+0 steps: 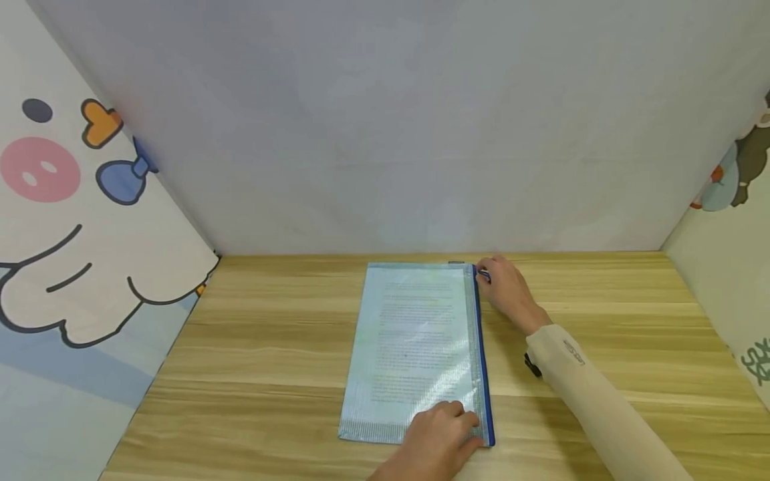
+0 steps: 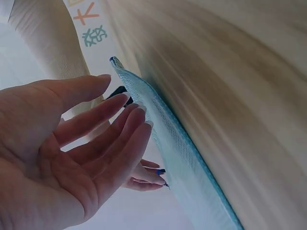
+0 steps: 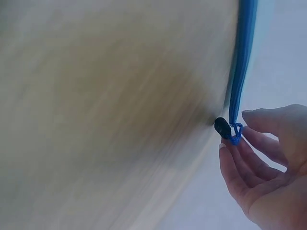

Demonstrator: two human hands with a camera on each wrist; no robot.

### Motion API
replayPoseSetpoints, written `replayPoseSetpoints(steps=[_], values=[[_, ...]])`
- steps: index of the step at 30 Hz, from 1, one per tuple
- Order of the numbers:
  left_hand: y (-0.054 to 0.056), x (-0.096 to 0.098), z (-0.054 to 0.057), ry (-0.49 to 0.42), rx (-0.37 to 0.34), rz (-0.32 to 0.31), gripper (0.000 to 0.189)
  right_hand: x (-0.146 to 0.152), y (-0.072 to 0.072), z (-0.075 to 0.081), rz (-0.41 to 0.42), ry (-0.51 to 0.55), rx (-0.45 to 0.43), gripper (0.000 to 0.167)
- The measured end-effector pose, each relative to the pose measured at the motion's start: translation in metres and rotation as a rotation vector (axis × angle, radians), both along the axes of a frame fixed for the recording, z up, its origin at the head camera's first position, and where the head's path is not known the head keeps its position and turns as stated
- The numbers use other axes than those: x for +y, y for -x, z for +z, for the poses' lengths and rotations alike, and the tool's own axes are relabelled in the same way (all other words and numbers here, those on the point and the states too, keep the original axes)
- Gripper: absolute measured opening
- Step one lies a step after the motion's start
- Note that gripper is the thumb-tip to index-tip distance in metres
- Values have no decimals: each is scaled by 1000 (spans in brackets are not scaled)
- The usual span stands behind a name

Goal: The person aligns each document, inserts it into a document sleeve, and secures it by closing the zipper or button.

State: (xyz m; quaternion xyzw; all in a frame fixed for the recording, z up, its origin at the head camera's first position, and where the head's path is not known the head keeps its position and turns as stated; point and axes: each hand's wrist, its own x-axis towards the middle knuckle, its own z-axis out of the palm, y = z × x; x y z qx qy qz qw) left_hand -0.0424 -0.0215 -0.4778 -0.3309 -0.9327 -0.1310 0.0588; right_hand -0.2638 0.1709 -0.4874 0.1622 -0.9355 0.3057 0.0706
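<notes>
A translucent, mesh-textured zip document bag (image 1: 415,334) lies on the table with a printed sheet showing through it. Its blue zipper (image 1: 483,361) runs along the right edge. My left hand (image 1: 439,434) is at the near right corner, fingers loosely bent and thumb apart; in the left wrist view this hand (image 2: 91,143) is beside the bag's slightly raised edge (image 2: 172,143). At the far right corner, my right hand (image 1: 505,287) holds the zipper's pull; the right wrist view shows its blue cord loop (image 3: 236,134) at the fingertips, with a dark tab (image 3: 222,128) beside it.
The wood-grain table (image 1: 259,361) extends around the bag on both sides. A pale wall (image 1: 421,133) rises behind its far edge. Printed cartoon panels stand at the left (image 1: 108,267) and right (image 1: 728,280).
</notes>
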Motion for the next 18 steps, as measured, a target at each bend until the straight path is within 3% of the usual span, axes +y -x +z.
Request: replayPoseSetpoints(steps=[6,13,18], values=[[1,-7,0,-109,17,28,10,4,-6,1,-4,6,49,17],[8,-15,-6,-281,153,80,12,7,-14,5,-15,7,43,9],[13,-23,-10,-347,194,118,19,11,-20,5,-1,10,53,6]])
